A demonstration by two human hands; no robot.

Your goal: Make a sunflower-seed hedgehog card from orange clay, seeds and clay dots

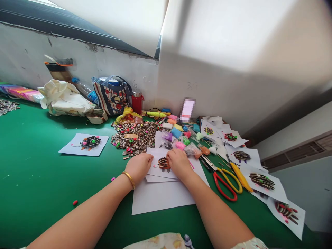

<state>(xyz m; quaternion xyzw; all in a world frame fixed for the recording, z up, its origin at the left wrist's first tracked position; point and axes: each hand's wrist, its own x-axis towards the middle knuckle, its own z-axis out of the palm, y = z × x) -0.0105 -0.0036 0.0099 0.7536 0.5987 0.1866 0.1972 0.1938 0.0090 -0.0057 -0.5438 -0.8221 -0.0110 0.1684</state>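
A small white card (166,175) lies on larger white sheets (163,200) in front of me. On the card sits a hedgehog figure (164,164) of brown clay and striped seeds. My left hand (138,166), with a gold bangle at the wrist, pinches the card's left edge between thumb and finger. My right hand (178,163) is closed at the figure's right side, its fingertips touching the seeds there; whatever they may hold is hidden. Behind the card spreads a pile of striped seeds (140,138). Bags of coloured clay (180,145) lie just beyond my right hand.
Scissors with red and yellow handles (224,186) and a yellow cutter (241,177) lie right. Finished cards (269,200) line the right edge; another card (101,149) lies left. Bags (111,98) and a red flask (137,103) stand by the wall.
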